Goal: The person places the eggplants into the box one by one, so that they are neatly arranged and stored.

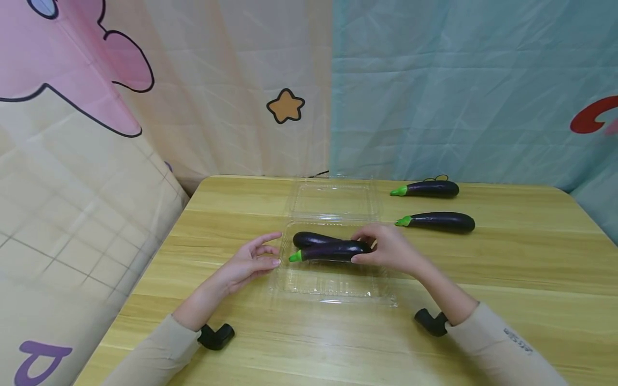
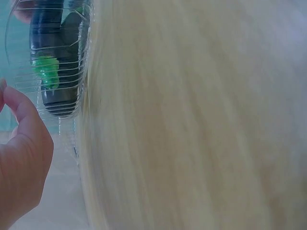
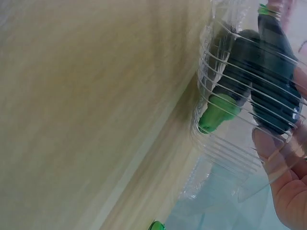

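A clear plastic clamshell box (image 1: 318,283) lies opened on the table, its lid (image 1: 334,199) folded back away from me. In its tray rests one dark purple eggplant (image 1: 309,239), stem end to the right in the right wrist view. A second eggplant (image 1: 328,251) lies across it, green stem to the left. My right hand (image 1: 388,250) holds this upper eggplant by its rounded end, thumb in front and fingers behind. At the tray's left edge is my left hand (image 1: 245,267), fingers spread and slightly bent, fingertips right by the clear wall and nothing gripped.
Two more eggplants lie at the back right of the wooden table (image 1: 512,279): one far eggplant (image 1: 432,188) and one nearer eggplant (image 1: 441,222), both with stems to the left. Behind the table hangs a printed curtain (image 1: 410,96). Black wrist mounts (image 1: 215,336) stick out under both sleeves.
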### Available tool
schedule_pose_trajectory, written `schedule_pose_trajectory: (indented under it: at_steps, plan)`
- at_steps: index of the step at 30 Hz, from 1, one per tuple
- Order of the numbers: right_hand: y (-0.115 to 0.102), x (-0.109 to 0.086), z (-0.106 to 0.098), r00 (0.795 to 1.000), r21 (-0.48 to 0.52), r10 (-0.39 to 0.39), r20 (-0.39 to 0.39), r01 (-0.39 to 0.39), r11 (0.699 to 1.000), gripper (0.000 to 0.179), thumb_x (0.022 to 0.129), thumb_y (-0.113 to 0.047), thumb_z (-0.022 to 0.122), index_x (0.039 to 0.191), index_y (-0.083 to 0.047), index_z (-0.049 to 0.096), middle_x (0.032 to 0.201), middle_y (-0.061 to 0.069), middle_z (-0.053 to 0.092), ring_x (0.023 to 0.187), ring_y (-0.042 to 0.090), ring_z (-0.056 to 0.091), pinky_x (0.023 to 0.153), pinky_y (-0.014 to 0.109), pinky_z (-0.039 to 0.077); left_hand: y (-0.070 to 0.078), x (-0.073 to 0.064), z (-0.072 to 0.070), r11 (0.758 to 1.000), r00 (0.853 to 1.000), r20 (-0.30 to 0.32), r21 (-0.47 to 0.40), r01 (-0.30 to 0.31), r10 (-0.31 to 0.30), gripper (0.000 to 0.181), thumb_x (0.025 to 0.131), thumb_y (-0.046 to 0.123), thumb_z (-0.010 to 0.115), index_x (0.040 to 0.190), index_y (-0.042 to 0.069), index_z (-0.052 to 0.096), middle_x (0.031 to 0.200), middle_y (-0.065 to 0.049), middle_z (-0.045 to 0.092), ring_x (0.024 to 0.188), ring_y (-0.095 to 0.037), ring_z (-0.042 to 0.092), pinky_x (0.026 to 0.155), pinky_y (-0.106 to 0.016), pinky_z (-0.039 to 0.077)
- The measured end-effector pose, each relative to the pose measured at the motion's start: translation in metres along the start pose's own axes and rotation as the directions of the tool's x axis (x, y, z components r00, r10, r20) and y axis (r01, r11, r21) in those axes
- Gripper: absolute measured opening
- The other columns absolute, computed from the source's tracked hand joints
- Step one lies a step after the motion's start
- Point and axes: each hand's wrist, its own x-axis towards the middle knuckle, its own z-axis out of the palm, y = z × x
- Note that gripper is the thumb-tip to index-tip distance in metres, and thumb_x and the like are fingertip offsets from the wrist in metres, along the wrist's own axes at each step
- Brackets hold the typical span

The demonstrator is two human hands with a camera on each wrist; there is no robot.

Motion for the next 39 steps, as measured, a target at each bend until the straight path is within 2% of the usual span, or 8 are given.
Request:
schedule_pose_trajectory:
  at_steps: [6, 17, 21, 27, 39]
  plan:
    - [0.001, 0.0, 0.005, 1.0, -0.06, -0.027, -0.014, 0.026, 0.998, 0.037, 0.073, -0.025, 0.08, 0.101, -0.005, 0.067, 0.087, 0.001, 0.063, 0.075, 0.013, 0.056, 0.061, 0.024, 0.05, 0.0, 0.0, 0.0, 1.0, 1.0, 0.001, -0.003, 0.0, 0.0, 0.07, 0.084, -0.004, 0.06, 0.145, 0.006, 0.027, 0.107, -0.006, 0.05, 0.08, -0.009, 0.058, 0.074, -0.021, 0.051]
    - [0.001, 0.003, 0.01, 0.999, -0.135, -0.032, 0.03, 0.035, 0.99, 0.037, 0.073, -0.025, 0.079, 0.1, -0.003, 0.067, 0.075, -0.002, 0.057, 0.064, 0.011, 0.045, 0.057, 0.026, 0.041, 0.0, 0.0, 0.001, 1.0, 1.0, 0.006, 0.0, -0.006, 0.006, 0.07, 0.084, -0.005, 0.06, 0.145, 0.006, 0.027, 0.107, -0.006, 0.05, 0.081, -0.009, 0.057, 0.074, -0.02, 0.051]
    - [0.0, 0.004, 0.012, 0.998, -0.194, -0.049, 0.029, 0.054, 0.979, 0.037, 0.072, -0.024, 0.08, 0.098, -0.002, 0.067, 0.077, 0.001, 0.061, 0.066, 0.013, 0.052, 0.06, 0.028, 0.045, 0.0, 0.001, 0.0, 1.0, 1.0, 0.012, -0.004, -0.011, 0.011, 0.07, 0.085, -0.004, 0.06, 0.145, 0.006, 0.026, 0.106, -0.005, 0.05, 0.08, -0.008, 0.057, 0.073, -0.02, 0.051]
    - [0.001, 0.004, 0.016, 0.997, -0.27, -0.057, 0.043, 0.066, 0.961, 0.038, 0.072, -0.023, 0.08, 0.101, -0.002, 0.066, 0.09, 0.008, 0.067, 0.077, 0.019, 0.061, 0.067, 0.033, 0.051, 0.0, 0.002, -0.001, 1.0, 1.0, 0.017, -0.007, -0.019, 0.019, 0.069, 0.085, -0.005, 0.059, 0.145, 0.003, 0.025, 0.105, -0.004, 0.05, 0.08, -0.008, 0.057, 0.073, -0.02, 0.051]
    - [0.003, 0.003, 0.02, 0.996, -0.262, -0.089, 0.031, 0.094, 0.96, 0.036, 0.073, -0.021, 0.08, 0.101, -0.003, 0.067, 0.094, 0.01, 0.068, 0.079, 0.019, 0.063, 0.066, 0.033, 0.052, 0.001, 0.001, -0.001, 1.0, 1.0, 0.01, -0.002, -0.008, 0.008, 0.069, 0.085, -0.005, 0.059, 0.145, 0.004, 0.026, 0.105, -0.005, 0.05, 0.08, -0.009, 0.057, 0.073, -0.02, 0.051]
